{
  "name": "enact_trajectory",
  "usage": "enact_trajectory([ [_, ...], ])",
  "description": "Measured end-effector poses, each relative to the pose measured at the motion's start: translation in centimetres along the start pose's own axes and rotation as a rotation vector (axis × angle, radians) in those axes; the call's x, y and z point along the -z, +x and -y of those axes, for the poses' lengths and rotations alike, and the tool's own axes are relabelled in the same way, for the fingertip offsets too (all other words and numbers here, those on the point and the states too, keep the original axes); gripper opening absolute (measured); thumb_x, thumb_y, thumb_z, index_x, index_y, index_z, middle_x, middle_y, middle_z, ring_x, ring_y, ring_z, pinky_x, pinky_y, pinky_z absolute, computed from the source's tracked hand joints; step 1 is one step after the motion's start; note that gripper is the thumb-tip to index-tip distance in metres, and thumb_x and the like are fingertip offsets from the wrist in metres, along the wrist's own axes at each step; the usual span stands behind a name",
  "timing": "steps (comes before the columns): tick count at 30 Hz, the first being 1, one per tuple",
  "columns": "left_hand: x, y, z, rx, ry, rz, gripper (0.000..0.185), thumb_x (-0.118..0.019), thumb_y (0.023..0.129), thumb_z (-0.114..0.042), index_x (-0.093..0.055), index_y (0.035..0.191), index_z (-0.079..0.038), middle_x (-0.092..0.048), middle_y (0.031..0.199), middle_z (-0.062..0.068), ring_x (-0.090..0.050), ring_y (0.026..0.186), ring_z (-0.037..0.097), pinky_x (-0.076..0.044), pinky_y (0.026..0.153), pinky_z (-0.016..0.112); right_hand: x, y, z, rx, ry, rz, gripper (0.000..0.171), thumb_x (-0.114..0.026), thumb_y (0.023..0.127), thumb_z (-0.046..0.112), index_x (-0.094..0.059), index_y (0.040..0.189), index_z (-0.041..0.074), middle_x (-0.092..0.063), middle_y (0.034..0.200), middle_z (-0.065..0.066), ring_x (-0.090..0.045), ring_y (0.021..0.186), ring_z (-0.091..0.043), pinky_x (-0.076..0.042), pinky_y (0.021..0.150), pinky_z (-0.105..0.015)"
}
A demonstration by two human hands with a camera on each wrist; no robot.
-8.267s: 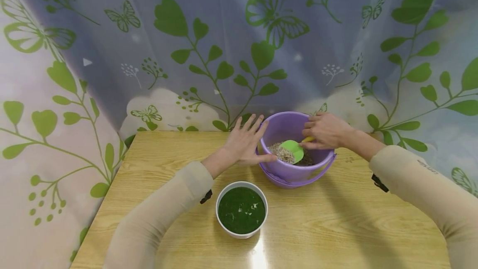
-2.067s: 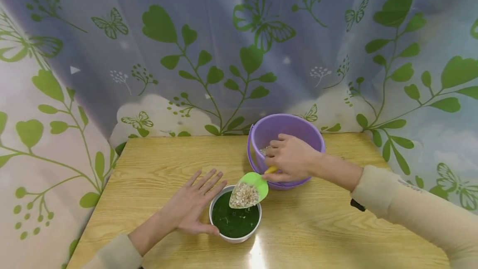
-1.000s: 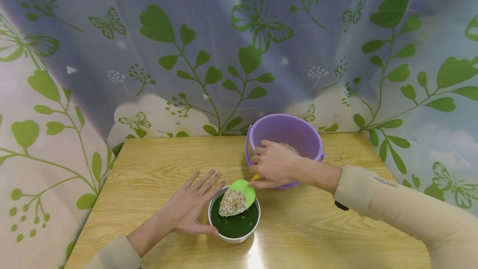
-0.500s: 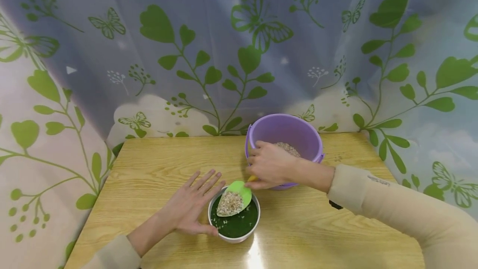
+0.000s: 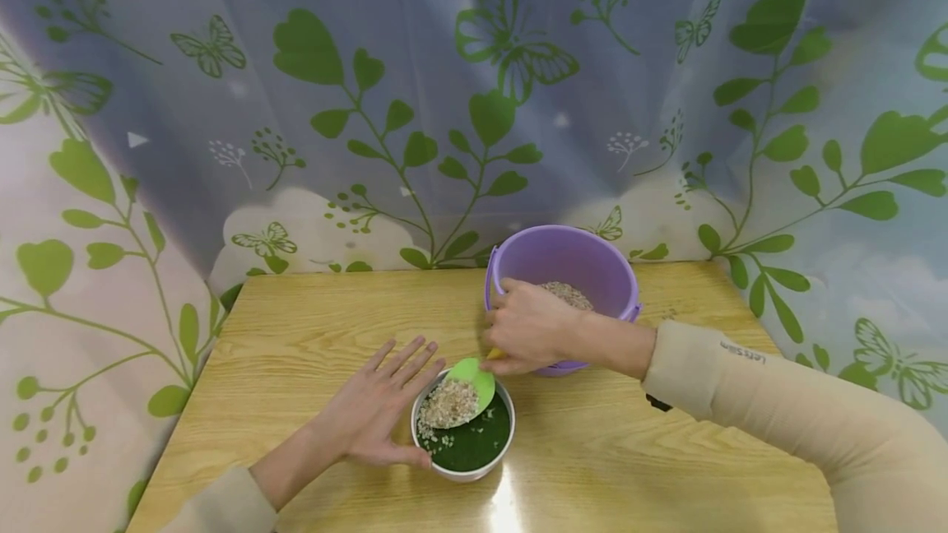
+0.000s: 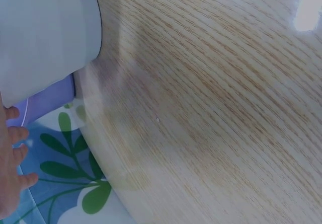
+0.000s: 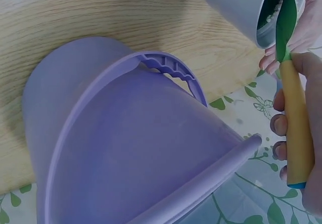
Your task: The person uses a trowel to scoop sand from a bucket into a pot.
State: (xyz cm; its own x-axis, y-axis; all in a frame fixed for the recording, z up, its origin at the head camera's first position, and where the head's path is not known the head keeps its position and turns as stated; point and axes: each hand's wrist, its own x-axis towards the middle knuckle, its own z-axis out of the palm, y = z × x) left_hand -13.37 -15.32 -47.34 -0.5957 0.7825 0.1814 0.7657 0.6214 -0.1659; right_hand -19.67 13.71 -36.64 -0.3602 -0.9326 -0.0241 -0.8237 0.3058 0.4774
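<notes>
Your right hand grips the light, stiff green scoop by its yellow handle, tipped over the white bowl; loose grain spills easily. Your left hand rests flat, fingers straight, against the bowl's side on the desk.

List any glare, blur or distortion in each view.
Head view: wide-angle bending at the edges, a white glare streak on the table below the white bowl. Left wrist view: soft, smeared wood grain, a blown-out patch top right. Right wrist view: purple bucket looms, close and dim.
</notes>
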Motion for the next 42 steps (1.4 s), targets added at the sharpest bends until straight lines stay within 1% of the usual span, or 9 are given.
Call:
enact_trajectory([
  [8, 0.0, 0.0, 0.0, 0.001, -0.001, 0.0, 0.123, -0.024, 0.082, -0.102, -0.036, 0.165, -0.012, -0.037, 0.172, 0.015, -0.037, 0.159, 0.036, -0.035, 0.128, 0.059, 0.3, 0.0, -0.1, 0.003, -0.009, 0.014, 0.045, -0.054, 0.099, 0.069, -0.079, 0.088, 0.033, -0.078, 0.086, 0.013, -0.068, 0.076, -0.011, -0.049, 0.073, -0.028],
  [13, 0.0, 0.0, 0.0, 0.001, 0.0, 0.0, 0.124, -0.021, 0.082, -0.102, -0.036, 0.165, -0.011, -0.036, 0.172, 0.015, -0.037, 0.159, 0.036, -0.035, 0.128, 0.059, 0.4, -0.4, -0.3, -0.001, -0.033, 0.015, 0.048, -0.054, 0.098, 0.07, -0.076, 0.083, 0.03, -0.076, 0.077, 0.011, -0.068, 0.076, -0.012, -0.05, 0.075, -0.03],
  [17, 0.0, 0.0, -0.1, 0.001, 0.004, -0.001, 0.125, -0.016, 0.082, -0.102, -0.036, 0.165, -0.01, -0.036, 0.171, 0.016, -0.036, 0.16, 0.036, -0.036, 0.127, 0.059, 0.4, -0.8, -0.4, -0.001, -0.036, 0.011, 0.05, -0.055, 0.097, 0.07, -0.074, 0.076, 0.029, -0.072, 0.07, 0.011, -0.066, 0.074, -0.012, -0.049, 0.075, -0.03],
  [20, 0.0, 0.1, -0.1, -0.001, 0.007, -0.007, 0.126, -0.013, 0.081, -0.102, -0.037, 0.164, -0.01, -0.037, 0.171, 0.016, -0.038, 0.159, 0.036, -0.036, 0.127, 0.059, 0.3, -1.1, -0.3, 0.005, -0.031, 0.014, 0.051, -0.055, 0.097, 0.07, -0.074, 0.075, 0.029, -0.073, 0.071, 0.011, -0.067, 0.076, -0.012, -0.049, 0.076, -0.031],
  [23, 0.0, 0.0, 0.0, 0.001, 0.007, -0.005, 0.126, -0.014, 0.081, -0.102, -0.037, 0.164, -0.01, -0.037, 0.171, 0.016, -0.037, 0.159, 0.036, -0.035, 0.128, 0.059, 0.4, -1.2, -0.1, 0.011, -0.024, 0.025, 0.049, -0.055, 0.098, 0.07, -0.076, 0.079, 0.029, -0.075, 0.075, 0.01, -0.068, 0.081, -0.012, -0.05, 0.079, -0.031],
  [27, -0.2, 0.1, 0.0, 0.001, 0.008, -0.005, 0.126, -0.02, 0.081, -0.103, -0.037, 0.164, -0.01, -0.038, 0.171, 0.016, -0.037, 0.159, 0.036, -0.035, 0.128, 0.058, 0.8, -1.1, 0.3, 0.022, -0.021, 0.038, 0.049, -0.054, 0.098, 0.07, -0.076, 0.081, 0.03, -0.076, 0.081, 0.01, -0.067, 0.081, -0.013, -0.049, 0.079, -0.031],
  [30, -0.1, 0.0, 0.0, -0.002, 0.009, -0.011, 0.126, -0.02, 0.081, -0.103, -0.037, 0.164, -0.01, -0.038, 0.171, 0.016, -0.038, 0.159, 0.036, -0.035, 0.128, 0.058, 1.3, -0.9, 0.6, 0.031, -0.035, 0.04, 0.05, -0.053, 0.099, 0.071, -0.076, 0.082, 0.03, -0.078, 0.087, 0.011, -0.067, 0.08, -0.012, -0.049, 0.079, -0.03],
  [36, -0.1, 0.0, 0.0, -0.003, 0.014, -0.01, 0.126, -0.013, 0.081, -0.102, -0.037, 0.164, -0.01, -0.037, 0.171, 0.016, -0.037, 0.159, 0.036, -0.035, 0.128, 0.058, 2.0, -0.5, 1.0, 0.044, -0.075, 0.019, 0.051, -0.051, 0.099, 0.072, -0.077, 0.084, 0.031, -0.079, 0.095, 0.01, -0.069, 0.088, -0.013, -0.053, 0.089, -0.031],
  [42, 0.0, 0.0, 0.0, -0.001, 0.016, 0.007, 0.126, -0.017, 0.081, -0.103, -0.035, 0.165, -0.011, -0.036, 0.172, 0.016, -0.036, 0.16, 0.035, -0.035, 0.128, 0.058, 2.4, -0.4, 1.1, 0.06, -0.098, 0.027, 0.053, -0.049, 0.1, 0.073, -0.079, 0.09, 0.03, -0.08, 0.099, 0.009, -0.071, 0.094, -0.013, -0.054, 0.093, -0.032],
])
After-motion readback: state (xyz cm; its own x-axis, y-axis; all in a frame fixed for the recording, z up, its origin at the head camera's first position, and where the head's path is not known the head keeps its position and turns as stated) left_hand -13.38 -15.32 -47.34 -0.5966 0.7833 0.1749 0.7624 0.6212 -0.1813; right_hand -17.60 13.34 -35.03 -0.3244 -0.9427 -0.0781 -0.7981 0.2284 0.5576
